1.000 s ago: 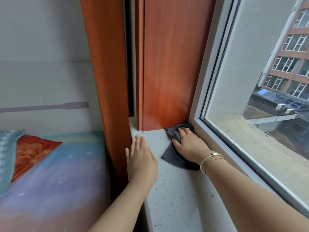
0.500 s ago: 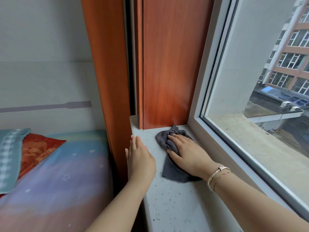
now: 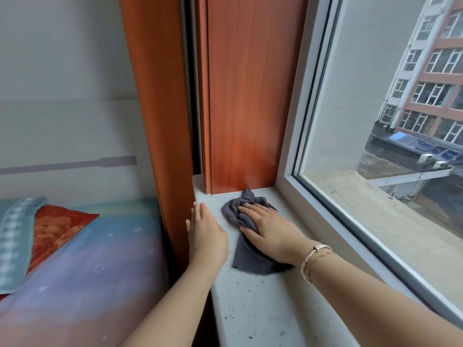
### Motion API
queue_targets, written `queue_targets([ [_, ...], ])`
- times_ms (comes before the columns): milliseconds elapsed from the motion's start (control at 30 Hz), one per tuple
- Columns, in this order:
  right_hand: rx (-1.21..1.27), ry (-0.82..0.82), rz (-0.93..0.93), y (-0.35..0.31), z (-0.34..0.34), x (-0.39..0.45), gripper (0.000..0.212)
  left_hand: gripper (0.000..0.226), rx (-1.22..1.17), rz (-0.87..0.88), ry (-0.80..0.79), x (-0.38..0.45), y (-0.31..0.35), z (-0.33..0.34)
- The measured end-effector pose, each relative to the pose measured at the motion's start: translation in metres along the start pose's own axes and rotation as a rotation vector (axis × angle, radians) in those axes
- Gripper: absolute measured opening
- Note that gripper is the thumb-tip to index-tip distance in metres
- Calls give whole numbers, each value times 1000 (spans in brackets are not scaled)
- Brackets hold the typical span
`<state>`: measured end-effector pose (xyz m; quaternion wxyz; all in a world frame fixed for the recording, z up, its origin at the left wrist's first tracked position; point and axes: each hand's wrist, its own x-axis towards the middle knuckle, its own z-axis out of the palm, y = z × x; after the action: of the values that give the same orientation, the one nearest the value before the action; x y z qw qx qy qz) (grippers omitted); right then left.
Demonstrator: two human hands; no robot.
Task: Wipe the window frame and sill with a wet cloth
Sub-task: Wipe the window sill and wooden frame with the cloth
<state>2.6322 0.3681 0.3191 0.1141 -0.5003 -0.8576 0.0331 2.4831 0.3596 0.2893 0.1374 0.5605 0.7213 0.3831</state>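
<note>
A pale wall (image 3: 62,71) rises on the left above a bed (image 3: 82,271) with pillows (image 3: 15,241) — outside, far right, daylight on apartment blocks (image 3: 436,78).

Cloth (image 3: 246,259): dark grey. Sill (image 3: 253,309): white with dark specks. Window frame (image 3: 298,136): white. Side panel (image 3: 245,96): reddish-brown wood grain. Curtain (image 3: 160,96): orange. Bed sheet (image 3: 87,284), lower left: blue-purple with pale stars.

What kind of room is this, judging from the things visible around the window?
Most likely a bedroom in an upper-floor flat. A bed with a patterned sheet and pillows stands beside the stone sill, and the window looks out and down on apartment blocks.
</note>
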Motion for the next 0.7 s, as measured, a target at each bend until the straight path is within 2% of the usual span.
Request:
queue_targets([
  [67,-29,37,73,4,1,4,49,48,-22,-14,-1,-1,-1,0],
  [167,-72,66,187,6,3,17,50,51,-30,5,-7,1,0,2],
  [333,-87,62,151,-15,7,8,49,55,-64,13,-39,5,-4,-2],
  [400,-95,20,117,-32,8,-11,58,56,-120,-8,-65,4,-2,-7],
  [567,-130,-65,111,-89,1,-88,100,51,-449,-84,-275,5,-27,-50],
  [633,-171,-100,153,-105,2,-98,102,51,-538,-40,-302,11,-47,-68],
  [700,-211,-81,172,-114,9,-80,89,51,-547,13,-301,18,-60,-80],
])
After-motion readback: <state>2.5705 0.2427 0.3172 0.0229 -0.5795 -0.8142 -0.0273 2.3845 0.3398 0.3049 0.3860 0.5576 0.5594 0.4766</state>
